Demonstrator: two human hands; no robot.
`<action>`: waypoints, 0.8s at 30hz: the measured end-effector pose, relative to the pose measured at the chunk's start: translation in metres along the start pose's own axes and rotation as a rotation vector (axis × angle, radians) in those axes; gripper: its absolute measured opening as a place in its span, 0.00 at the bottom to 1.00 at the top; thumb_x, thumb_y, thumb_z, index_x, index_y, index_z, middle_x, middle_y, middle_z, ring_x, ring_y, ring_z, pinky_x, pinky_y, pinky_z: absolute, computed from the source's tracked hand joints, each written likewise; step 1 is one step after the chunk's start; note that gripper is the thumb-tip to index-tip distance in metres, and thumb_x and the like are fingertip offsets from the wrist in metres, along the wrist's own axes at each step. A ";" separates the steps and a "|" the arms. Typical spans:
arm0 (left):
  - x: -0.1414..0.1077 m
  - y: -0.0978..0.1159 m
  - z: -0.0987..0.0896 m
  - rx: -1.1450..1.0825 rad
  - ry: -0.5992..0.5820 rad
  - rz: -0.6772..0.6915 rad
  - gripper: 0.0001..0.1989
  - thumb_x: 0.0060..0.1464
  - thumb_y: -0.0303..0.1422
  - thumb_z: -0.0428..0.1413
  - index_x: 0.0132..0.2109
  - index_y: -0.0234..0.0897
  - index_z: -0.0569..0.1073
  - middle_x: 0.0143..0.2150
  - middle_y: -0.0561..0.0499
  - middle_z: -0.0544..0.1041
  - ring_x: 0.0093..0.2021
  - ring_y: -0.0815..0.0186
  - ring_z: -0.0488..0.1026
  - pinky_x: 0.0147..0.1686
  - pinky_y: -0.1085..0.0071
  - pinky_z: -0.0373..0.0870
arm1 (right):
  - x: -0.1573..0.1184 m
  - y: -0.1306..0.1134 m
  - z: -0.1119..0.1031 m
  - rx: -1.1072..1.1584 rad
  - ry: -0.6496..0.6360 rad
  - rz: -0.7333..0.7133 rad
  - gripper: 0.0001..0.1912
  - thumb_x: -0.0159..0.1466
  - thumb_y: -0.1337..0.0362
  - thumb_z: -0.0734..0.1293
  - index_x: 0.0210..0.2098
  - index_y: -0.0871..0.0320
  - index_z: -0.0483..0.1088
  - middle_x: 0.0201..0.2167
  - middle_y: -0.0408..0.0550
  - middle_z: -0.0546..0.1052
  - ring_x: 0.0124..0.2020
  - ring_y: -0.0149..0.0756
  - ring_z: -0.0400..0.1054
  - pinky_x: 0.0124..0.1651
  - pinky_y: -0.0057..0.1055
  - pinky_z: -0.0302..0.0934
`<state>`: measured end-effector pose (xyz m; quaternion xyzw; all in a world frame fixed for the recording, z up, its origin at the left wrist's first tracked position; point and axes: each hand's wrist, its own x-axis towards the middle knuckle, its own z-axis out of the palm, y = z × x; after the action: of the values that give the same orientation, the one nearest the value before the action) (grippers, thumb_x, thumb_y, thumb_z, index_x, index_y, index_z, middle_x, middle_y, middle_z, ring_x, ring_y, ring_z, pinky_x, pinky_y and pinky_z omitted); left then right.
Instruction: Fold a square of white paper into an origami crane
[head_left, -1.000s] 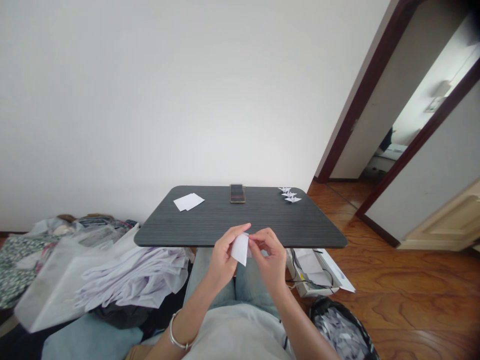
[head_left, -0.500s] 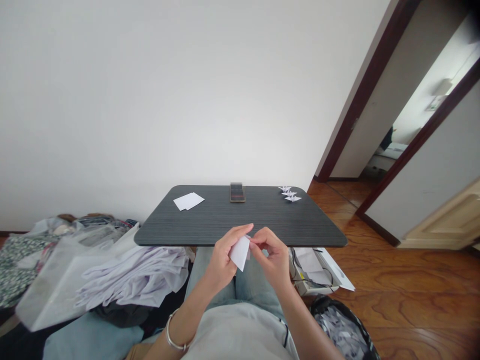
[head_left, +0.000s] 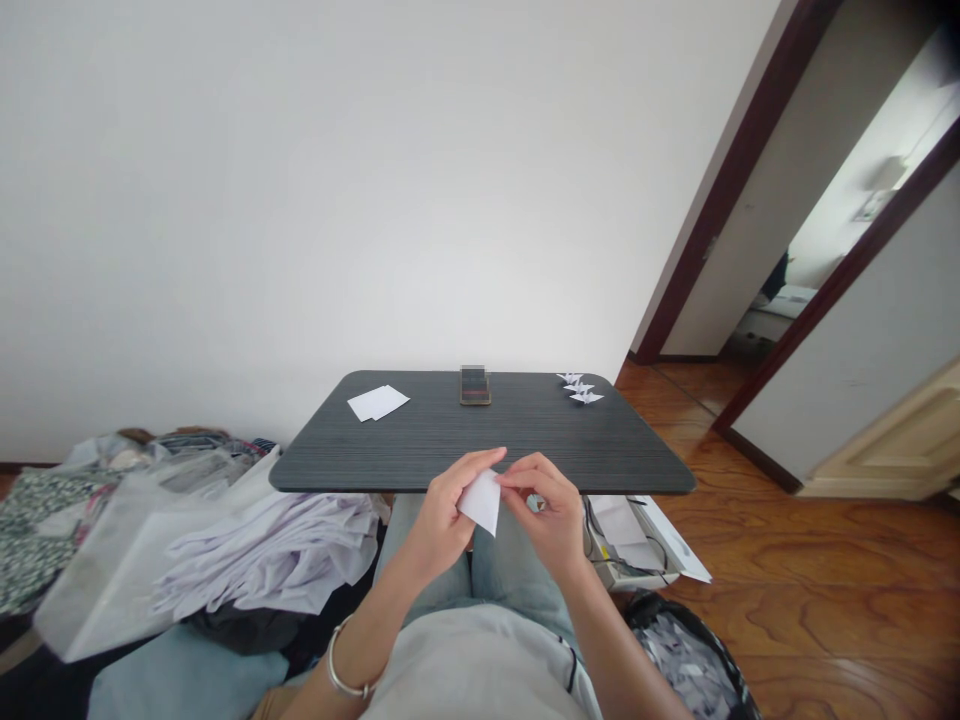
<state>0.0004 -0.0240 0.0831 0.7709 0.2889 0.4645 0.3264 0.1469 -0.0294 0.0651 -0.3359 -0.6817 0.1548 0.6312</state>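
Observation:
A folded piece of white paper [head_left: 482, 501] is held over my lap, just at the front edge of the dark table [head_left: 450, 440]. My left hand [head_left: 447, 510] grips its left side between thumb and fingers. The fingertips of my right hand [head_left: 545, 505] pinch the paper's upper right corner. White paper sheets [head_left: 378, 402] lie overlapping at the table's left. On the back right of the table stand small folded white paper figures [head_left: 583, 392] in a row.
A phone-like dark object [head_left: 475, 385] lies at the table's back middle. Folded clothes [head_left: 277, 550] are piled at the left. Below the table on the right are a white box [head_left: 626, 540] with cables and a black-lined bin [head_left: 690, 660] of paper scraps.
The folded paper has turned slightly, and its lower point has shifted a little to the right. My right hand has moved slightly right, its fingertips still at the corner.

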 end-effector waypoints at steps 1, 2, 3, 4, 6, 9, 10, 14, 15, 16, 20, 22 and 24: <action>0.000 0.001 0.000 -0.008 -0.009 -0.005 0.23 0.51 0.21 0.47 0.54 0.39 0.66 0.54 0.46 0.68 0.53 0.60 0.65 0.52 0.64 0.60 | 0.000 0.001 -0.001 -0.010 -0.005 -0.020 0.09 0.57 0.73 0.64 0.31 0.55 0.74 0.26 0.44 0.69 0.24 0.30 0.63 0.23 0.25 0.57; 0.000 0.001 -0.001 -0.019 -0.016 -0.013 0.23 0.51 0.22 0.47 0.54 0.39 0.66 0.54 0.46 0.68 0.53 0.59 0.65 0.52 0.64 0.60 | 0.001 0.002 -0.002 -0.020 -0.015 -0.039 0.09 0.57 0.73 0.64 0.31 0.55 0.74 0.27 0.44 0.70 0.24 0.30 0.63 0.23 0.25 0.57; 0.000 0.002 -0.001 -0.031 -0.023 -0.028 0.23 0.51 0.22 0.47 0.55 0.39 0.66 0.54 0.46 0.68 0.53 0.59 0.65 0.52 0.63 0.60 | 0.001 0.002 -0.003 -0.031 -0.032 -0.056 0.09 0.57 0.73 0.64 0.32 0.55 0.74 0.27 0.44 0.70 0.24 0.30 0.63 0.23 0.26 0.57; 0.000 0.002 -0.002 -0.044 -0.031 -0.047 0.23 0.52 0.22 0.47 0.55 0.39 0.66 0.54 0.46 0.68 0.53 0.59 0.65 0.52 0.63 0.60 | 0.001 0.003 -0.005 -0.045 -0.053 -0.072 0.09 0.58 0.72 0.64 0.32 0.54 0.74 0.27 0.45 0.71 0.24 0.30 0.64 0.23 0.26 0.58; 0.000 0.002 -0.003 -0.074 -0.049 -0.087 0.22 0.52 0.23 0.48 0.54 0.39 0.66 0.55 0.46 0.68 0.53 0.58 0.65 0.52 0.61 0.60 | 0.001 0.003 -0.007 -0.075 -0.089 -0.097 0.09 0.58 0.72 0.64 0.33 0.54 0.74 0.27 0.45 0.71 0.25 0.31 0.64 0.24 0.27 0.59; -0.001 0.001 -0.006 -0.172 -0.090 -0.168 0.23 0.51 0.26 0.50 0.55 0.39 0.65 0.55 0.45 0.67 0.51 0.57 0.66 0.49 0.62 0.63 | 0.002 0.004 -0.008 -0.095 -0.091 -0.093 0.09 0.58 0.72 0.63 0.33 0.55 0.74 0.26 0.46 0.72 0.24 0.31 0.64 0.24 0.27 0.59; -0.001 0.000 -0.007 -0.226 -0.100 -0.194 0.24 0.51 0.27 0.52 0.57 0.40 0.64 0.56 0.44 0.67 0.50 0.57 0.67 0.47 0.63 0.64 | 0.002 0.005 -0.008 -0.089 -0.074 -0.071 0.08 0.58 0.72 0.63 0.32 0.55 0.74 0.26 0.45 0.72 0.24 0.31 0.64 0.24 0.27 0.59; -0.002 -0.007 -0.007 -0.468 -0.098 -0.224 0.30 0.49 0.40 0.56 0.58 0.37 0.61 0.53 0.42 0.69 0.49 0.56 0.67 0.45 0.64 0.65 | 0.001 0.008 -0.005 -0.022 0.010 0.093 0.07 0.58 0.71 0.63 0.29 0.56 0.73 0.25 0.44 0.71 0.26 0.32 0.65 0.25 0.26 0.58; -0.002 -0.008 -0.006 -0.515 -0.084 -0.224 0.30 0.48 0.42 0.56 0.58 0.36 0.62 0.51 0.41 0.70 0.48 0.56 0.67 0.45 0.64 0.65 | 0.001 0.009 -0.004 0.001 0.021 0.134 0.06 0.57 0.70 0.64 0.29 0.57 0.72 0.24 0.44 0.71 0.26 0.32 0.65 0.25 0.26 0.58; -0.002 -0.010 -0.004 -0.548 -0.076 -0.226 0.31 0.47 0.43 0.57 0.57 0.36 0.62 0.50 0.41 0.71 0.48 0.56 0.68 0.45 0.64 0.65 | 0.000 0.010 -0.003 0.021 0.040 0.176 0.05 0.57 0.70 0.64 0.28 0.57 0.72 0.24 0.44 0.71 0.26 0.32 0.65 0.25 0.26 0.58; -0.001 -0.013 0.007 -0.587 -0.003 -0.242 0.28 0.46 0.36 0.59 0.55 0.39 0.64 0.51 0.43 0.69 0.48 0.60 0.68 0.47 0.66 0.64 | -0.005 0.014 0.002 0.091 0.094 0.323 0.05 0.57 0.66 0.65 0.25 0.58 0.69 0.21 0.41 0.69 0.23 0.30 0.63 0.24 0.25 0.57; -0.001 -0.013 0.011 -0.584 0.034 -0.260 0.25 0.48 0.34 0.59 0.54 0.39 0.64 0.50 0.44 0.70 0.48 0.62 0.68 0.46 0.67 0.64 | -0.006 0.016 0.004 0.110 0.105 0.369 0.05 0.56 0.65 0.65 0.25 0.59 0.69 0.21 0.41 0.69 0.22 0.29 0.62 0.23 0.25 0.57; -0.001 -0.013 0.014 -0.568 0.056 -0.304 0.24 0.49 0.32 0.57 0.54 0.37 0.64 0.47 0.44 0.72 0.45 0.63 0.70 0.43 0.68 0.66 | -0.006 0.018 0.004 0.100 0.104 0.381 0.05 0.56 0.65 0.65 0.25 0.59 0.69 0.20 0.41 0.69 0.22 0.30 0.63 0.23 0.25 0.57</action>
<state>0.0107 -0.0196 0.0678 0.5838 0.2684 0.4936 0.5860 0.1472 -0.0195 0.0484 -0.4345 -0.5638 0.2877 0.6407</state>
